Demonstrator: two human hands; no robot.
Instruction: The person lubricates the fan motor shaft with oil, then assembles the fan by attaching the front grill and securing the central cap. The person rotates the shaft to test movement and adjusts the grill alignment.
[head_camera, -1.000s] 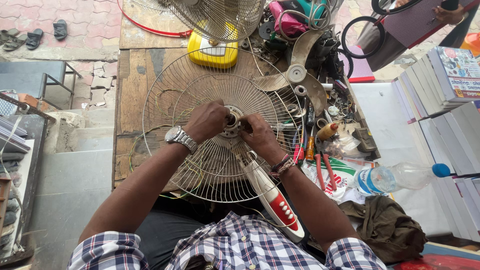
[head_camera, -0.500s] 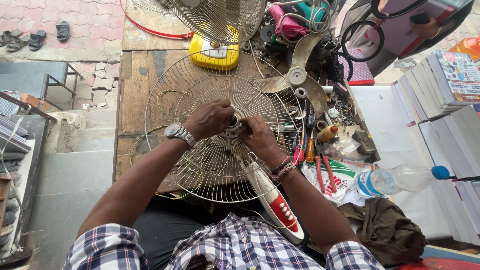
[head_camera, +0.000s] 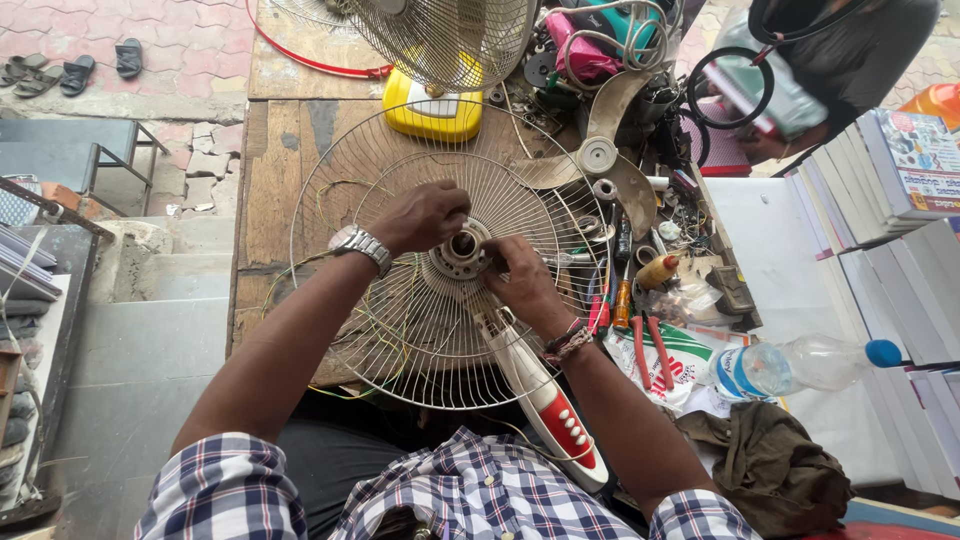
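Both hands grip the motor hub (head_camera: 460, 250) at the wire guard (head_camera: 330, 190) centre: left hand (head_camera: 425, 215) closed above it, steadying; right hand (head_camera: 520, 280) closed beside it.

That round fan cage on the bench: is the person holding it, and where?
Yes. Both hands grip the hub at the centre of the fan cage: the left hand from above-left, the right hand from the lower right.
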